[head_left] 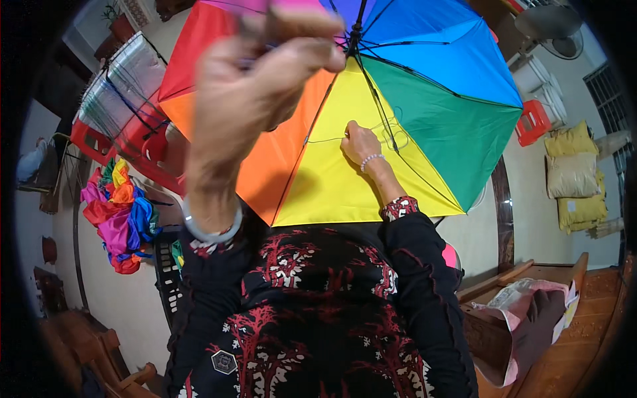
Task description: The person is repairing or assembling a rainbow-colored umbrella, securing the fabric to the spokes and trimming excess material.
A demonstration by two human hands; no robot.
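Observation:
An open rainbow umbrella lies in front of me with its inner side and black ribs facing me. My left hand is raised close to the camera at upper left, blurred, with thumb and fingers pressed together. Whatever it may hold does not show. Against the yellow panel, my right hand is closed in a pinch on a thin dark thread. That thread runs left to the rib between the orange and yellow panels. Loose loops of thread lie just right of the hand, by another rib.
A heap of rainbow fabric lies at left, next to red plastic stools under a silvery box. Stacked yellow and pale sacks stand at right. Lower right is a wooden bench with a pink-edged cloth.

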